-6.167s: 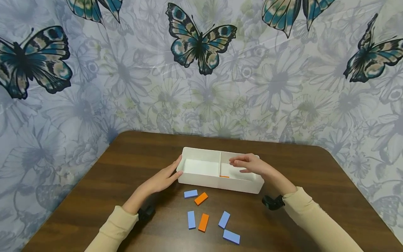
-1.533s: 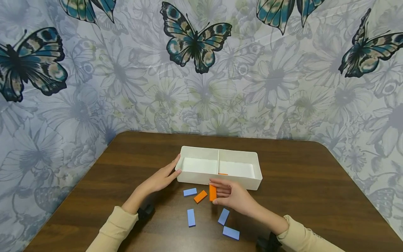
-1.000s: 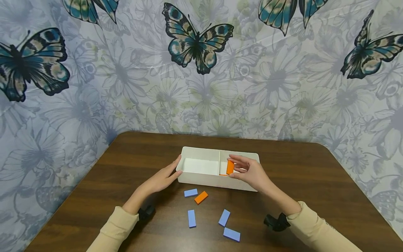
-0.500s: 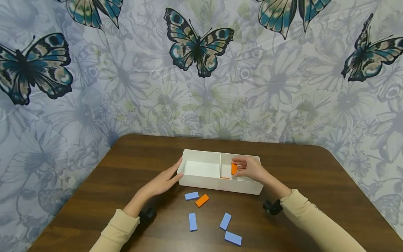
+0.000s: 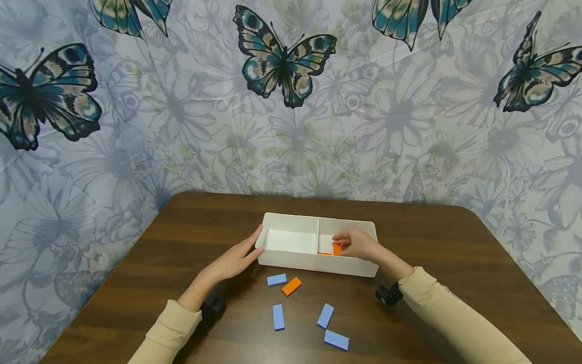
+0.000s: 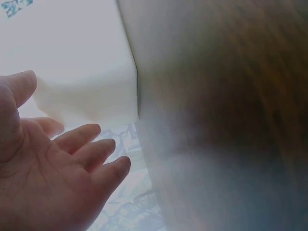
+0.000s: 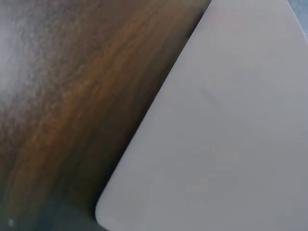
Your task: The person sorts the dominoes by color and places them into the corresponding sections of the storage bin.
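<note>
A white two-compartment box [image 5: 291, 259] stands on the table. My right hand [image 5: 362, 246] reaches into its right compartment, pinching an orange block [image 5: 337, 249] that stands on end between thumb and fingers. Part of another orange block [image 5: 325, 254] shows low in that compartment, beside the divider [image 5: 318, 235]. My left hand [image 5: 234, 260] rests against the box's left end, its fingers extended; in the left wrist view the hand [image 6: 57, 168] has its fingers loosely spread beside the box wall [image 6: 91, 91]. The right wrist view shows only the box's outer wall [image 7: 207, 134] and the table; the right hand is out of that picture.
In front of the box lie an orange block [image 5: 292, 286] and several blue blocks, among them one at the left [image 5: 278, 317] and one nearest me [image 5: 336, 340]. The brown wooden table [image 5: 204, 212] ends at a butterfly-patterned backdrop [image 5: 291, 146].
My right hand has picked up an orange block from the table in front, carried it into the right compartment and lowered it there. The left hand has stayed at the box's end.
</note>
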The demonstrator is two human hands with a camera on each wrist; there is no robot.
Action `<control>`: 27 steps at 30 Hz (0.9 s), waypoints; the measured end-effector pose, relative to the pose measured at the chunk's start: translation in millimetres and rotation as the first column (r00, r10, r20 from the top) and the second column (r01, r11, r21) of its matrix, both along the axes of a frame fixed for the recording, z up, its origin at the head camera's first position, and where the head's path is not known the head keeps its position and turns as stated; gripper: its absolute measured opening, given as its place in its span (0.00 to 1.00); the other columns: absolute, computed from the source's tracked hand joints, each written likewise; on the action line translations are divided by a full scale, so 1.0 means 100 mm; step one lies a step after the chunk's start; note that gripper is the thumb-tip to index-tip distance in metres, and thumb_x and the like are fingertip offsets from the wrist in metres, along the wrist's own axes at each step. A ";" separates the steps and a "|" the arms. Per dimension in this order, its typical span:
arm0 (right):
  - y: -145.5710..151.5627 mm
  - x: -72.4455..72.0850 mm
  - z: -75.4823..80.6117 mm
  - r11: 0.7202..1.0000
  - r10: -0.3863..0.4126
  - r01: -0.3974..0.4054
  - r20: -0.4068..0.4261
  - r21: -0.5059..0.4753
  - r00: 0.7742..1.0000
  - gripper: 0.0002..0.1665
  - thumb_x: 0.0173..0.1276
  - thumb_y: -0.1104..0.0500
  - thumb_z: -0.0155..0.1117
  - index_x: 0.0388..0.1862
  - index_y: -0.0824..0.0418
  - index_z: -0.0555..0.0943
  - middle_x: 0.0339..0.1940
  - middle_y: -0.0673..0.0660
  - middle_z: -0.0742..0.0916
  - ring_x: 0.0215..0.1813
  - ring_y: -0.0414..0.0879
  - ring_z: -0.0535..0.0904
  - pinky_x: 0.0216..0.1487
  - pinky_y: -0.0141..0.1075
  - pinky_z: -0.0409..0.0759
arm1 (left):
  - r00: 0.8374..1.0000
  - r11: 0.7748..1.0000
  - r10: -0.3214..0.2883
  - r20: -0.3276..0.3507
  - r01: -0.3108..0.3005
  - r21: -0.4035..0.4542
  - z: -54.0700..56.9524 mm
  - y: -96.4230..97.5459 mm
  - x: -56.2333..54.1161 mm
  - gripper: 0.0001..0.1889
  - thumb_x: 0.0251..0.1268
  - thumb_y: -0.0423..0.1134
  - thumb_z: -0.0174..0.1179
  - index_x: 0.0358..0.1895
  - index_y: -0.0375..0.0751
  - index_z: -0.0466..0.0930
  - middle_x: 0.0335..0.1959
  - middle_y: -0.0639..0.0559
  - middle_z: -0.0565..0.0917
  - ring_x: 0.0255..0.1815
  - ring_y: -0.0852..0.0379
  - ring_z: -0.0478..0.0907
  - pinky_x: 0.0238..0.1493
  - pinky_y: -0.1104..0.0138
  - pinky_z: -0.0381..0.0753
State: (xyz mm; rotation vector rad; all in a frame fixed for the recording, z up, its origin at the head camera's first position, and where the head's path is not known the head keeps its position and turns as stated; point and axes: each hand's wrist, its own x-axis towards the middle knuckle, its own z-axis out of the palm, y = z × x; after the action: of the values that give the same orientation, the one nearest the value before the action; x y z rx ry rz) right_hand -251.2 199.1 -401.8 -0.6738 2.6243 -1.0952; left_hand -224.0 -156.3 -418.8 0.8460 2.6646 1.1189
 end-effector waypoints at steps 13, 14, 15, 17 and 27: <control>0.00 0.02 0.00 0.998 0.053 -0.053 -0.010 0.044 0.999 0.22 0.53 0.79 0.62 0.49 0.81 0.75 0.44 0.70 0.83 0.44 0.56 0.81 0.43 0.40 0.79 | 1.000 1.000 0.003 0.004 -0.003 -0.001 0.03 0.00 0.02 0.36 0.74 0.53 0.43 0.75 0.41 0.39 0.74 0.46 0.43 0.72 0.47 0.45 0.66 0.50 0.50; 0.00 0.02 0.00 0.998 0.054 -0.054 -0.006 0.037 0.999 0.22 0.53 0.79 0.62 0.49 0.82 0.75 0.44 0.70 0.83 0.44 0.56 0.81 0.43 0.40 0.79 | 1.000 1.000 0.004 0.005 -0.004 -0.002 0.03 0.00 0.02 0.36 0.74 0.52 0.43 0.75 0.41 0.39 0.74 0.46 0.43 0.72 0.48 0.45 0.66 0.50 0.50; 0.00 0.01 0.00 0.998 0.053 -0.053 -0.002 0.030 0.999 0.22 0.53 0.79 0.62 0.49 0.82 0.75 0.44 0.70 0.83 0.44 0.57 0.81 0.43 0.40 0.79 | 1.000 1.000 0.004 0.004 -0.004 -0.001 0.03 0.00 0.02 0.36 0.74 0.52 0.43 0.75 0.41 0.39 0.74 0.45 0.43 0.72 0.47 0.46 0.66 0.50 0.50; 0.01 0.02 0.00 0.999 0.048 -0.048 0.002 0.024 0.999 0.22 0.53 0.79 0.62 0.49 0.82 0.75 0.44 0.70 0.83 0.44 0.57 0.81 0.44 0.40 0.79 | 1.000 1.000 0.003 0.001 -0.003 0.001 0.03 0.01 0.02 0.36 0.74 0.51 0.43 0.75 0.40 0.39 0.74 0.44 0.44 0.72 0.46 0.46 0.66 0.49 0.50; 0.01 0.04 0.00 1.000 -0.002 0.002 0.017 0.005 1.000 0.18 0.57 0.72 0.65 0.47 0.79 0.78 0.43 0.67 0.84 0.45 0.57 0.81 0.42 0.39 0.80 | 1.000 1.000 0.002 0.008 -0.002 0.006 0.03 0.00 0.02 0.34 0.75 0.48 0.44 0.75 0.41 0.39 0.74 0.48 0.43 0.72 0.48 0.45 0.66 0.51 0.50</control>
State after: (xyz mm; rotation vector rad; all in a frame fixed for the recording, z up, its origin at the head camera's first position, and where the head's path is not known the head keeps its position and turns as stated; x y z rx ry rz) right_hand -247.7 200.3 -402.2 -0.6584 2.6131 -1.0901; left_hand -221.6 -155.9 -415.4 0.8384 2.6579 1.1285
